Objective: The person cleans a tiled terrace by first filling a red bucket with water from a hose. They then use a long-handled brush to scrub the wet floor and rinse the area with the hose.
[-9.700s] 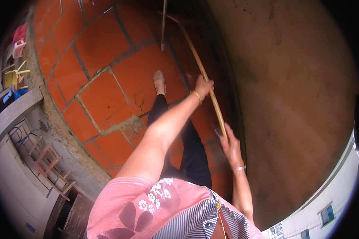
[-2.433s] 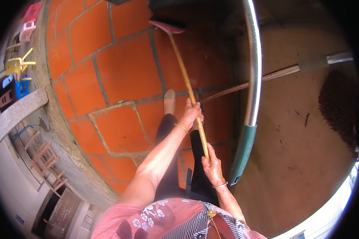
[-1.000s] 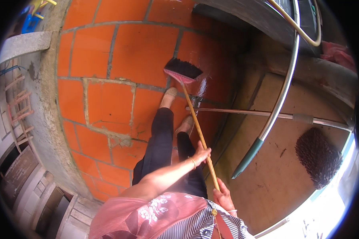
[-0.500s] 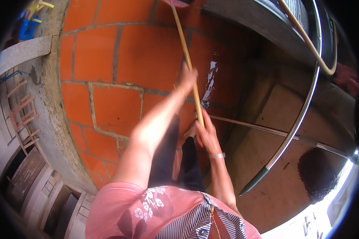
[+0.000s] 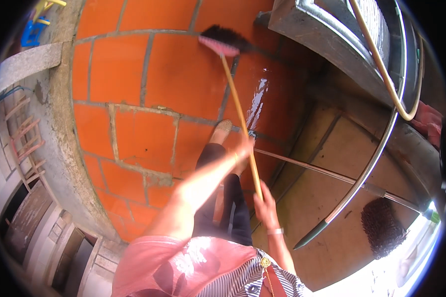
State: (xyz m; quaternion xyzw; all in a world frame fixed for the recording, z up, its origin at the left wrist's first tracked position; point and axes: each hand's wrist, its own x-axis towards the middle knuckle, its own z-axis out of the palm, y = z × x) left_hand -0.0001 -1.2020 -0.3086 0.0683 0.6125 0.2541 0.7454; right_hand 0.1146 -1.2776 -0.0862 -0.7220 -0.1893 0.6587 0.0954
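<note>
Both hands grip the wooden handle of a broom [image 5: 236, 101]. My left hand [image 5: 243, 147], slightly blurred, is wrapped round the middle of the handle. Lower down, my right hand [image 5: 266, 205] is closed on the handle's near end, with a light band on that wrist. The broom's pink head with dark bristles [image 5: 225, 40] rests on the orange tiled floor [image 5: 178, 69], ahead of my feet. A wet, shiny streak [image 5: 256, 104] lies on the tiles just right of the handle.
On the right, a curved metal pole with a green tip [image 5: 349, 195] and a thin metal pole [image 5: 307, 162] cross near a dark brush head [image 5: 381, 227]. A grey concrete block [image 5: 312, 37] stands at the far right. A low concrete wall [image 5: 77, 163] borders the left side.
The broom has come back toward me, bringing its head fully into view. Both hands have moved nearer my body with the handle.
</note>
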